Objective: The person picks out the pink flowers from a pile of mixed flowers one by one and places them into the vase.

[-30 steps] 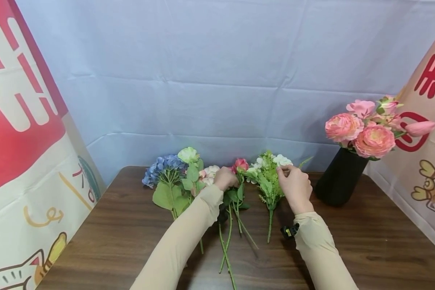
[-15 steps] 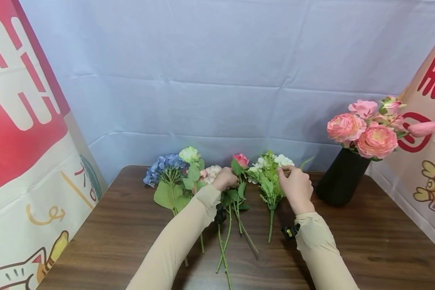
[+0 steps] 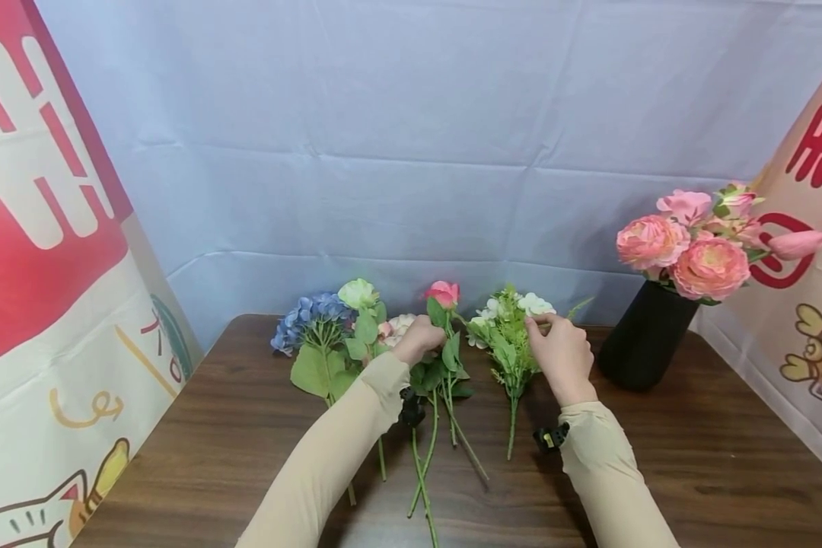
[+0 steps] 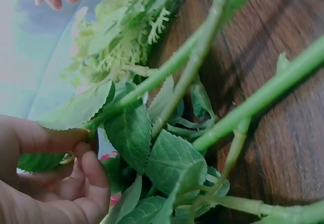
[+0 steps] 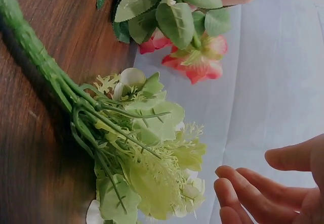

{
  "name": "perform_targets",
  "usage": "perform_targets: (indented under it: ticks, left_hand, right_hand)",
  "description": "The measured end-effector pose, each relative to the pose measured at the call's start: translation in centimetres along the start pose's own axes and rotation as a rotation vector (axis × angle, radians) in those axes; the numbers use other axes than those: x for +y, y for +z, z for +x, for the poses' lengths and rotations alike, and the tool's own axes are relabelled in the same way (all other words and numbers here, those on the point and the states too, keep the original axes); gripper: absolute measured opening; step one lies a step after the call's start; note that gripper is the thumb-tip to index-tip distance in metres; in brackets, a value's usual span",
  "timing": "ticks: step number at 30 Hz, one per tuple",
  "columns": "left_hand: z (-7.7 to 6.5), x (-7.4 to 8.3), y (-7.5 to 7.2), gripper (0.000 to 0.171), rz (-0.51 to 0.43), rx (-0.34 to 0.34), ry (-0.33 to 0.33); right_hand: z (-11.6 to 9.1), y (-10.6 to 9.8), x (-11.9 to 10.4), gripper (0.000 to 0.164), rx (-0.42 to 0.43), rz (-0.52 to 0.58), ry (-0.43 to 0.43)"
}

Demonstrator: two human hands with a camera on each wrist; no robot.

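My left hand (image 3: pixel 421 339) pinches the stem of a pink rose (image 3: pixel 443 294) just below its bloom; the left wrist view shows thumb and fingers closed round the thin stem (image 4: pixel 93 128) among green leaves. Other rose stems (image 4: pixel 268 95) cross beside it over the table. My right hand (image 3: pixel 562 358) hovers by the bunch of white flowers with ferny greenery (image 3: pixel 510 350). In the right wrist view its relaxed fingers (image 5: pixel 243 183) stand apart from the bunch, holding nothing. Part of the left hand hides a pale pink-and-white flower (image 3: pixel 399 329).
A blue hydrangea (image 3: pixel 315 316) and a pale green rose (image 3: pixel 358 293) lie at the left on the brown wooden table (image 3: pixel 233 457). At the back right stands a black vase (image 3: pixel 644 339) with several pink flowers (image 3: pixel 708 262). A pale cloth (image 3: pixel 411 152) hangs behind.
The pink rose's bloom has shifted left and slightly up, turning with the left hand, which has moved a little left. The right hand has stayed nearly still.
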State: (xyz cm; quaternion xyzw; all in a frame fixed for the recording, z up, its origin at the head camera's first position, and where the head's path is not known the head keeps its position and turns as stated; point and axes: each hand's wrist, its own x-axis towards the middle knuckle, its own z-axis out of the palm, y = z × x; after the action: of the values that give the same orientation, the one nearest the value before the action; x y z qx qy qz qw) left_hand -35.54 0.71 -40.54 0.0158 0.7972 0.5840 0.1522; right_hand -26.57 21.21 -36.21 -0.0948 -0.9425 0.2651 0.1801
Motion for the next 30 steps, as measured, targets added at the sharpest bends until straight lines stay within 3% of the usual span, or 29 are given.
perform_targets:
  ticks: [8,12,15,17,23,30]
  left_hand:
    - [-0.7,0.4,-0.1,0.012,-0.123,-0.097,-0.042]
    - [-0.9,0.4,-0.1,0.035,-0.149,-0.072,-0.040]
    - [-1.1,0.3,-0.2,0.059,-0.154,-0.017,-0.038]
    - [-1.4,0.4,-0.4,0.065,-0.136,0.029,-0.030]
    - [-2.1,1.0,-0.7,0.035,-0.130,0.080,0.016]
    - [-3.4,1.6,-1.3,0.023,-0.167,0.133,0.117]
  right_hand:
    - [0.2,-0.2,0.1,0.049,-0.001,0.001,0.000]
    - [0.3,-0.4,0.1,0.049,-0.003,0.002,0.004]
    - [0.3,-0.4,0.1,0.044,0.004,0.004,0.006]
    - [0.3,-0.2,0.0,0.039,0.001,0.005,-0.001]
    - [0.2,0.3,-0.5,0.032,-0.016,0.007,-0.020]
    - [0.2,0.6,-1.3,0.032,-0.011,0.020,-0.032]
